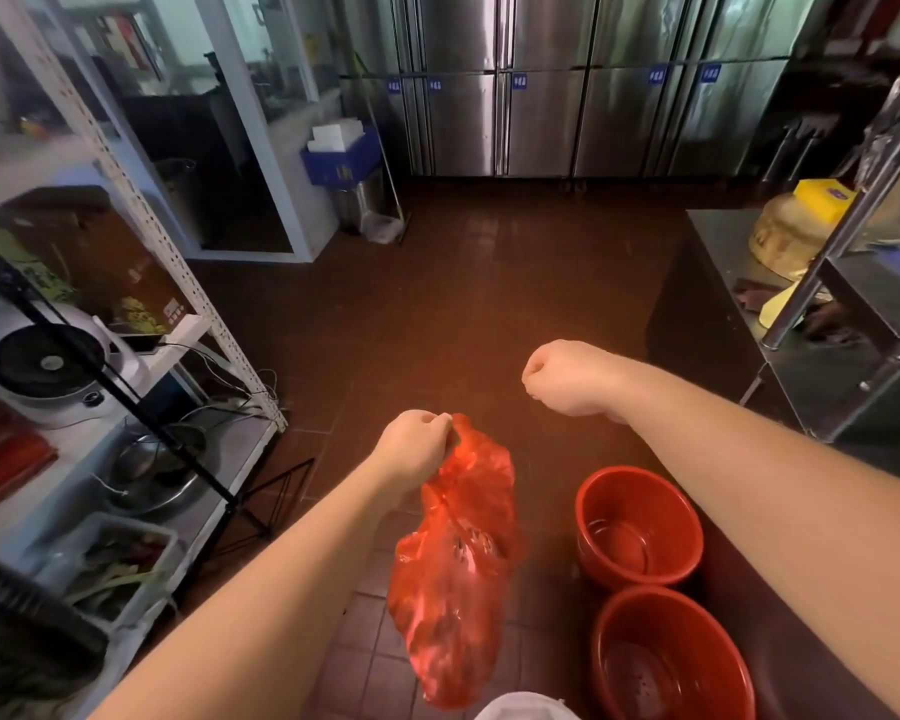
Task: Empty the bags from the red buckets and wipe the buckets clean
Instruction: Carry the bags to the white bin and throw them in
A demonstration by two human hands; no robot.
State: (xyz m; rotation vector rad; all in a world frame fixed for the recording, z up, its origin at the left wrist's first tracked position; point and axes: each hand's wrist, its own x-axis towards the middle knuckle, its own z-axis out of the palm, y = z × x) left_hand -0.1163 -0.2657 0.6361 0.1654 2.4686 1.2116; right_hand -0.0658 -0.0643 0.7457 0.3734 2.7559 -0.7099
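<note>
Near bucket bagless, far bucket beyond it. Left hand pinches red bag, hanging left of buckets. Right hand fisted, empty. Bag-removal step; next likely discard bag, then wipe.

Dim, warm light is reflected off the wet floor; edges are bent and blurred by the wide lens.

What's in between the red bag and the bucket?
Only bare brown floor tiles separate the red bag from the nearer-to-it red bucket, seen in the head view.
</note>
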